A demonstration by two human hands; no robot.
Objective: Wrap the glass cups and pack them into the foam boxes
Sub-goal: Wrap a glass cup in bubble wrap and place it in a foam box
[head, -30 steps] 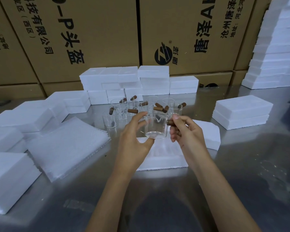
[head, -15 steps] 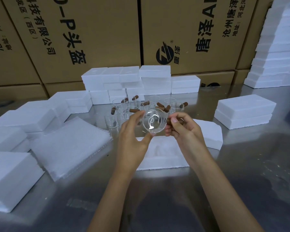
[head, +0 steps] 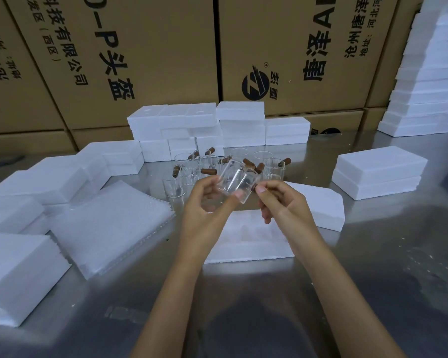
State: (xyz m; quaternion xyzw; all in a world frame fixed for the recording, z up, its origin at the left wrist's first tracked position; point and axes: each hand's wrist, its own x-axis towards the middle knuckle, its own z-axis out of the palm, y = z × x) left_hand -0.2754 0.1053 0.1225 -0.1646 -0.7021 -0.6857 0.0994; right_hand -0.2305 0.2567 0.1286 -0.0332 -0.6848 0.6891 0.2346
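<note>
A clear glass cup (head: 234, 182) with a brown wooden handle is held tilted above the steel table. My left hand (head: 207, 202) pinches its body between thumb and fingers. My right hand (head: 282, 202) grips the handle end on the cup's right. Below my hands lies an open foam box (head: 248, 241) with moulded hollows, and its foam lid (head: 318, 202) sits just behind to the right. Several more glass cups (head: 189, 171) with brown handles stand behind my hands. A stack of white wrap sheets (head: 109, 223) lies at the left.
Closed foam boxes (head: 378, 171) sit at the right, more foam boxes (head: 197, 125) are piled at the back and along the left (head: 18, 267). A tall foam stack (head: 429, 81) stands far right. Cardboard cartons (head: 140, 60) wall off the back.
Both hands have turned the cup: it was upright, then showed its round base toward me, and now lies tilted on its side. The hands stayed over the open foam box.
</note>
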